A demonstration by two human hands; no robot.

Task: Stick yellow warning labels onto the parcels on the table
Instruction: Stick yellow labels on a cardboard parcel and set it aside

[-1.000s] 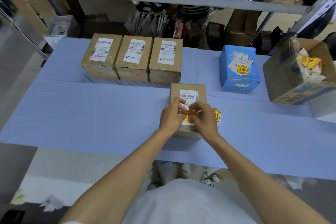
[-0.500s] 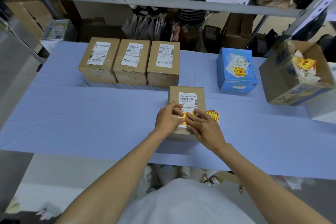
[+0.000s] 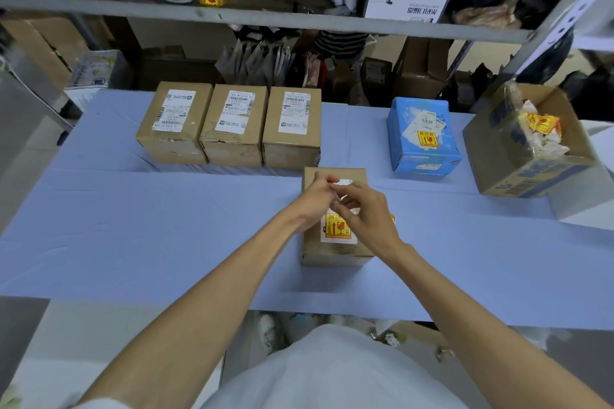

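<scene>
Both lifted: left hand (image 3: pixel 314 201), right hand (image 3: pixel 368 214) | yellow label (image 3: pixel 336 230) uncovered on parcel (image 3: pixel 332 256)

I log the table cover (image 3: pixel 133 226) as a blue matt sheet, smooth apart from fold creases; the row of three parcels (image 3: pixel 232 151) and the near parcel (image 3: pixel 332 257) as matt brown cardboard, the latter bearing a yellow warning label (image 3: pixel 336 230) of printed paper. I note the blue box (image 3: pixel 422 156) as smoother printed card with slight sheen, the shelf rail (image 3: pixel 299 21) as grey painted metal.
</scene>
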